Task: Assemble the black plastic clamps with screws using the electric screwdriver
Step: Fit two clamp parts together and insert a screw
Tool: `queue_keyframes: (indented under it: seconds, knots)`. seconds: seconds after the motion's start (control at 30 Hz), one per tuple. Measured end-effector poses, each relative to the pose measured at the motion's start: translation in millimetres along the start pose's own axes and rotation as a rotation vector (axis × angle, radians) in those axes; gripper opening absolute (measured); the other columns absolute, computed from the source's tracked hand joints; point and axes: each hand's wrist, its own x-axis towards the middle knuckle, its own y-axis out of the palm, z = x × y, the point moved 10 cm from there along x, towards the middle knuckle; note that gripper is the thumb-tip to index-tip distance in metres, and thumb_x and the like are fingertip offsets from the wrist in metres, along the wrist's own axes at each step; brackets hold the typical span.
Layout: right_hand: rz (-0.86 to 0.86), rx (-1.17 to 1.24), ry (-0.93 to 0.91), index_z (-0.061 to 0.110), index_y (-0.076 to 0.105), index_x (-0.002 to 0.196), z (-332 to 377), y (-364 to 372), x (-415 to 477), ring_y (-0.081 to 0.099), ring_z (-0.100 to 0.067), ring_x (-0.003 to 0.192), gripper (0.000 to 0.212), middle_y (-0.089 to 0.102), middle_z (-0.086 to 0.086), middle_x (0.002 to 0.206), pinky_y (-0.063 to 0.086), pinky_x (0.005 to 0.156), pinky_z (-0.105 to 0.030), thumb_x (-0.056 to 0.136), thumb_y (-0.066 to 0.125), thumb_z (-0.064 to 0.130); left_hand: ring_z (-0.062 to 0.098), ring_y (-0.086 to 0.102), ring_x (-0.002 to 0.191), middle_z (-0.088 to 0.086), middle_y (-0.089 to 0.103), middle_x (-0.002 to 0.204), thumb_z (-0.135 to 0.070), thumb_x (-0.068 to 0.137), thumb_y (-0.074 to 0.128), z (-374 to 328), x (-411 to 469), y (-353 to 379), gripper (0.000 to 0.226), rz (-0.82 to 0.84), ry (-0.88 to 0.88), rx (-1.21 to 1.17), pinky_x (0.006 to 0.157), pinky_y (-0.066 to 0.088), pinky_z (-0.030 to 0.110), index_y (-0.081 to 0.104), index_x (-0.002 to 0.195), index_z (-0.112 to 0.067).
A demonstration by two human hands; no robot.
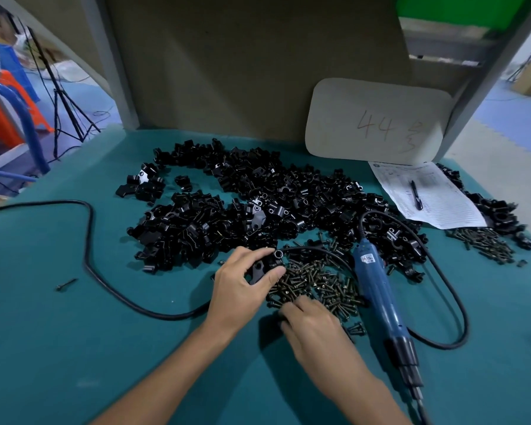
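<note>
At near edge of screw pile [316, 282], right hand [314, 331] palm-down.

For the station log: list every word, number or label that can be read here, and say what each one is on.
"44": handwritten on the rounded beige board leaning at the back right; the marks to the right of it are not legible.
Small label near the tip of the blue electric screwdriver: too small and blurred to read.
Printed sheet lying under the pen: text too small to read.

Teal table [74, 348] bears clamps [258, 194], screws [316, 280], screwdriver [377, 289], paper [436, 197].
</note>
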Motion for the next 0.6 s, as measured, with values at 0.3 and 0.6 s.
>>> queue_keyframes:
  seconds: [0.3, 0.6]
  knots:
    - [-0.203, 0.459, 0.183, 0.032, 0.067, 0.121, -37, -49, 5, 0.065, 0.0, 0.097, 0.023, 0.067, 0.021, 0.108, 0.048, 0.082, -0.013, 0.107, 0.052, 0.023, 0.014, 0.063, 0.086, -0.013, 0.059, 0.093, -0.044, 0.083, 0.076, -10, -1, -1, 0.041, -0.006, 0.069, 0.026, 0.075, 0.05, 0.024, 0.073, 0.118, -0.024]
    - [-0.152, 0.74, 0.245, 0.038, 0.067, 0.104, -49, -42, 32, 0.074, -0.009, 0.084, 0.025, 0.07, 0.025, 0.104, 0.057, 0.079, -0.026, 0.107, 0.051, 0.019, 0.01, 0.063, 0.091, -0.018, 0.058, 0.098, -0.042, 0.084, 0.077, -16, -3, 3, 0.041, 0.032, 0.108, 0.036, 0.075, 0.051, 0.021, 0.072, 0.12, -0.024]
